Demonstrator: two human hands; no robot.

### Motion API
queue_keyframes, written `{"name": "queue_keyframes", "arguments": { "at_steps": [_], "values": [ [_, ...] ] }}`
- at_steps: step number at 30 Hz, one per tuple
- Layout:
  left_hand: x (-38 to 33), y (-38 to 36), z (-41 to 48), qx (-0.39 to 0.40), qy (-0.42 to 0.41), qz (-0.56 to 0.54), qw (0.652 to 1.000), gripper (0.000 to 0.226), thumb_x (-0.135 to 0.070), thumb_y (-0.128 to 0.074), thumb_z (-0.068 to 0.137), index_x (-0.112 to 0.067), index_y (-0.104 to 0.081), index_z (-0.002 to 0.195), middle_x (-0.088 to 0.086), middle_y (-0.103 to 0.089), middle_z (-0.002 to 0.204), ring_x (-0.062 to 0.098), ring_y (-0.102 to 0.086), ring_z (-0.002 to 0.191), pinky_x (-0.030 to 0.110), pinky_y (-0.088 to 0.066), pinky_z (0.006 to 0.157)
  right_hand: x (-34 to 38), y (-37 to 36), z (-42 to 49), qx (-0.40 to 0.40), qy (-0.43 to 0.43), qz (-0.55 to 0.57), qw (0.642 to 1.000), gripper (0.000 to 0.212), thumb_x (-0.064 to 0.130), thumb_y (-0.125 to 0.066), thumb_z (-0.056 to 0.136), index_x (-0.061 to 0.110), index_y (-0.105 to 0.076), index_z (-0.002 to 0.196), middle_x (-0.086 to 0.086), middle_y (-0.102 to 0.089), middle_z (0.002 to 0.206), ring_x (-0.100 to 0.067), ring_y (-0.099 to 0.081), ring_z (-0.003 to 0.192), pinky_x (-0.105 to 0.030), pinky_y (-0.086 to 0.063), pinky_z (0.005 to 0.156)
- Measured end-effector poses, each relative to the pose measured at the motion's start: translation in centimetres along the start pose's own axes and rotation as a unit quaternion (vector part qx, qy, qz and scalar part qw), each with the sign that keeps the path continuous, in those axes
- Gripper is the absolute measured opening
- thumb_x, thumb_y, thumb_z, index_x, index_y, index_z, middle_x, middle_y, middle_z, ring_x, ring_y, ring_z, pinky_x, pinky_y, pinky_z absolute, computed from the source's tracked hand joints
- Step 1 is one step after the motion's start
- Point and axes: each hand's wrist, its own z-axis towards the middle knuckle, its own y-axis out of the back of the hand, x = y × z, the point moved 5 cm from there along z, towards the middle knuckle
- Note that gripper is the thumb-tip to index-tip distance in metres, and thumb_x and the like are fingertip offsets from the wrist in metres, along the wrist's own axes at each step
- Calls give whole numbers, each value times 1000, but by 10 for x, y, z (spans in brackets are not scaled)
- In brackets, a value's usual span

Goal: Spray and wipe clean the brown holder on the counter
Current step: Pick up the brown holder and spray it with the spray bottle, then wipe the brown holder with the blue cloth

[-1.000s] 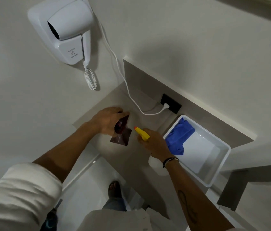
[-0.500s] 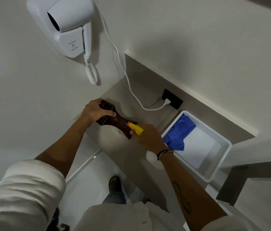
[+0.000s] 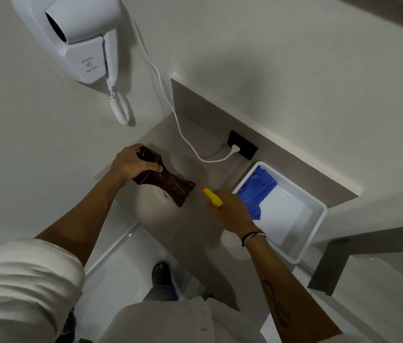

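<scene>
Counter [image 3: 195,226], left end: brown holder [image 3: 164,183] tipped over, left hand [image 3: 131,164] clamped round its far end. Right hand [image 3: 232,211] wrapped on spray bottle [image 3: 212,197], yellow nozzle aimed at holder. Spraying step judged in hand; wiping next requires blue cloth [image 3: 257,191] from white tray [image 3: 317,233].

**Grey counter, tray at its right end**

The counter [image 3: 195,226] is a smooth grey-beige slab set into a corner of pale wall; a raised ledge of the same tone runs along its back edge; a white rectangular tray [image 3: 315,233] sits directly on the right part of the slab, close to that ledge; a crumpled blue cloth [image 3: 257,191] lies in the tray's far-left corner, against its wall; a dark socket plate [image 3: 243,147] with a white plug sits on the ledge face just behind the tray; whether the brown holder [image 3: 170,186] touches the slab cannot be told.
</scene>
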Motion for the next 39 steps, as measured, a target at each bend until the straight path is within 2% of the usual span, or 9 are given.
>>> {"name": "queue_keyframes", "arguments": {
  "at_steps": [7,10,14,17,21,26,34,37,39],
  "values": [
    [-24,-25,-15,20,-82,84,993,69,-34,-102,61,-17,-71,121,3,-74,106,27,-72,99,34,-58,71,-74,89,-39,-282,-80,163,942,42,60,-50,100,47,-49,139,7,-69,121,-13,-66,103,-28,-52,86],
    [-40,-39,-29,39,-104,157,981,114,-54,-94,53,-22,-53,155,12,-61,130,33,-60,119,49,-56,97,-109,103,-44,-360,-120,206,902,59,52,-55,100,30,-43,154,-2,-65,137,-22,-64,120,-39,-55,102],
    [-52,-57,-42,46,-121,212,969,122,-66,-84,50,-23,-47,159,14,-59,136,38,-58,122,46,-53,95,-139,91,-42,-393,-144,285,862,55,35,-58,103,19,-43,154,-4,-59,146,-22,-58,132,-46,-46,117],
    [-55,-63,-51,7,-113,229,967,122,-70,-87,55,-23,-45,160,16,-59,138,39,-58,122,50,-54,98,-155,84,-45,-428,-157,284,843,54,39,-58,103,21,-44,152,4,-60,140,0,-59,122,-40,-48,114],
    [-56,-69,-60,-51,-92,219,970,117,-73,-90,62,-21,-46,158,18,-59,136,41,-56,123,52,-51,99,-169,76,-51,-456,-177,316,813,61,44,-62,100,24,-42,153,0,-58,148,-17,-56,135,-36,-46,114],
    [-63,-76,-66,-80,-69,223,969,118,-80,-83,63,-21,-45,158,19,-57,142,41,-56,125,54,-51,101,-175,75,-51,-441,-188,316,819,67,49,-66,95,29,-39,154,32,-58,117,21,-61,96,2,-42,80],
    [-70,-87,-69,-98,-67,233,965,116,-82,-81,65,-19,-45,156,19,-58,138,41,-58,121,54,-50,99,-164,35,-85,-416,-321,286,801,84,37,-77,89,17,-33,156,-10,-45,159,-32,-44,147,-54,-40,121],
    [-69,-90,-70,-102,-71,239,963,115,-80,-81,68,-18,-44,158,20,-57,139,42,-59,120,55,-51,100,-124,-2,-111,-464,-290,299,782,66,21,-77,90,11,-45,147,-14,-52,149,-28,-49,141,-55,-44,116],
    [-69,-91,-70,-101,-72,238,963,115,-78,-81,70,-17,-42,159,21,-57,140,42,-60,120,54,-51,101,-98,-13,-104,-441,-208,237,840,56,18,-75,91,13,-51,142,-11,-55,147,-22,-48,139,-50,-42,118]
  ]
}}
